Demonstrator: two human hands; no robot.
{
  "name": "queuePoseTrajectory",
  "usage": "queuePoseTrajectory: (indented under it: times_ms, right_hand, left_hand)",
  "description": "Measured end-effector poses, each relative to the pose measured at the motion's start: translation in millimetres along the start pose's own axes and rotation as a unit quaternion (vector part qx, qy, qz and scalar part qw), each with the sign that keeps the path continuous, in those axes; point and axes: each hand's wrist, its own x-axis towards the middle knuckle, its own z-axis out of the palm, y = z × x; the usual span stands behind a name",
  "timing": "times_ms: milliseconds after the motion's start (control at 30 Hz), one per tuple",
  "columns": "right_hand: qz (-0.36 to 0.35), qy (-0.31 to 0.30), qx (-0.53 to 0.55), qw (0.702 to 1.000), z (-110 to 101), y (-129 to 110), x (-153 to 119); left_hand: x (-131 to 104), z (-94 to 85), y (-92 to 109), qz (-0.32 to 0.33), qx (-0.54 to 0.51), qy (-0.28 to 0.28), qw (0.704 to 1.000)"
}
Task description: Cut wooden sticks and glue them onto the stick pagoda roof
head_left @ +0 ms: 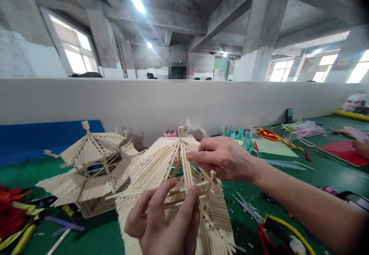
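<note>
A pavilion model (152, 162) made of thin wooden sticks stands before me, its tiered roof partly covered. My left hand (165, 222) grips the lower front edge of the upper roof, its thumb against the lower ends of a few roof sticks (188, 172). Near the peak, my right hand (223, 157) is closed, with the index fingertip against the upper part of those sticks. What its other fingers hold is hidden. Between the roof ribs on the right, an open gap shows the inner frame.
Another stick pavilion (95, 151) stands at left. Scissors (250, 209) and yellow-handled pliers (288, 228) lie at right on the green table (314, 182). A white partition (184, 101) runs behind. Red and yellow craft pieces (13, 212) lie at left; another person's hand (361, 147) shows far right.
</note>
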Motion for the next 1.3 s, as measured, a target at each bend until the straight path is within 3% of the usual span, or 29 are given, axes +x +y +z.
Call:
queuePoseTrajectory:
  times_ms: [367, 533, 800, 900, 1033, 1167, 1300]
  right_hand:
    - [-0.002, 0.013, -0.001, 1.000, 1.2, -0.5, -0.3]
    - [0.000, 0.016, 0.010, 1.000, 2.7, -0.9, 0.4]
    - [0.023, -0.001, 0.047, 0.999, 2.1, -0.8, -0.1]
    - [0.056, 0.000, 0.130, 0.990, -0.7, -2.4, 0.1]
    - [0.177, 0.049, 0.250, 0.951, -0.1, -3.7, 4.1]
    - [0.236, 0.057, 0.245, 0.939, 2.9, -4.7, 13.8]
    - [0.268, 0.051, 0.216, 0.937, 2.7, -8.4, 23.2]
  left_hand:
    - [1.4, 1.5, -10.2, 0.058, 0.014, 0.014, 0.998]
    - [3.1, 2.1, -3.9, 0.017, 0.014, 0.015, 1.000]
    - [2.4, 1.6, -1.0, 0.006, 0.015, 0.013, 1.000]
    - [3.8, 1.4, -1.9, 0.028, 0.020, 0.022, 0.999]
    - [5.7, 0.9, -4.6, 0.039, 0.025, 0.042, 0.998]
    - [6.1, 0.1, -7.3, 0.066, 0.026, 0.038, 0.997]
    - [5.1, -1.8, -6.9, 0.042, 0.009, 0.035, 0.998]
